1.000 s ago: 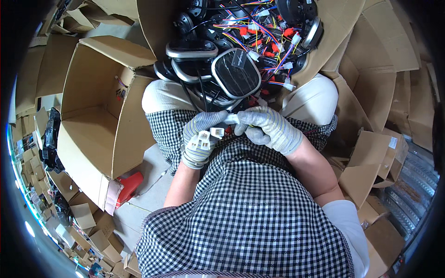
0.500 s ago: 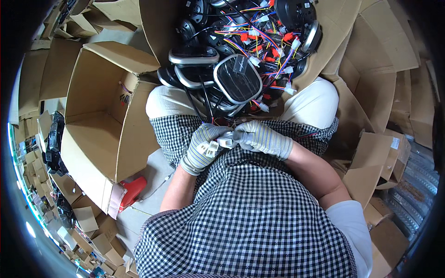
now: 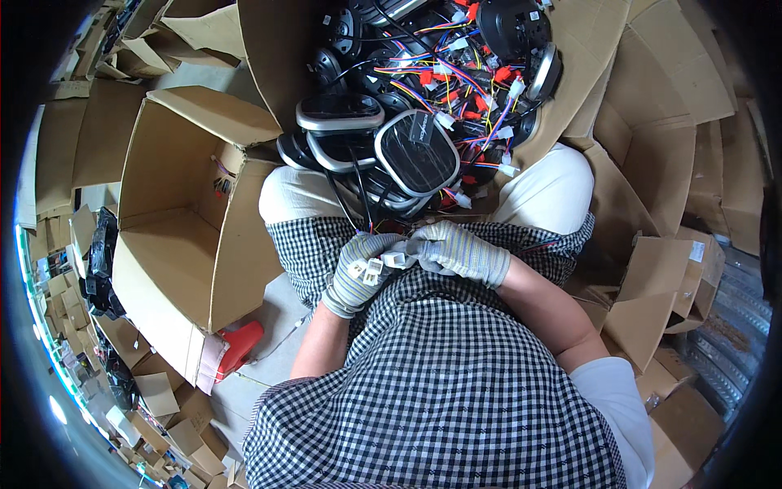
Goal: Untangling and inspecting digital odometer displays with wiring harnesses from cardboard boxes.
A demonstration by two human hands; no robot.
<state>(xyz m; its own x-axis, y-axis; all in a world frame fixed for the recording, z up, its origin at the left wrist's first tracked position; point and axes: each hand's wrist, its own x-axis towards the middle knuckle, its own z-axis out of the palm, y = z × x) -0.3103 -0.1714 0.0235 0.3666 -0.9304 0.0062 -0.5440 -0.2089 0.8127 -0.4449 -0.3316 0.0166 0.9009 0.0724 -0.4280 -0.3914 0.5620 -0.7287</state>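
Observation:
My left hand (image 3: 353, 281), in a grey striped glove, is closed around several white plastic wire connectors (image 3: 371, 271), which stick out between the fingers and palm. Gloved the same way, my right hand (image 3: 466, 252) meets it over my lap. Its fingertips are pinched beside another white connector (image 3: 394, 259); what they grip is hidden. Black cables (image 3: 358, 191) run from the hands up to rounded black panels with silver rims. One such panel (image 3: 417, 153) lies face up at the near edge of the large carton.
The large carton (image 3: 582, 77) ahead holds more black units and a tangle of coloured wires with red and white connectors (image 3: 489, 102). An open cardboard box (image 3: 167, 261) stands at left, beside a red object (image 3: 239, 345) on the floor. More open boxes (image 3: 652, 281) crowd the right.
Both hands stay together at my lap, and the right has shifted slightly to the left and down. The view has tilted a little; the pile looks the same.

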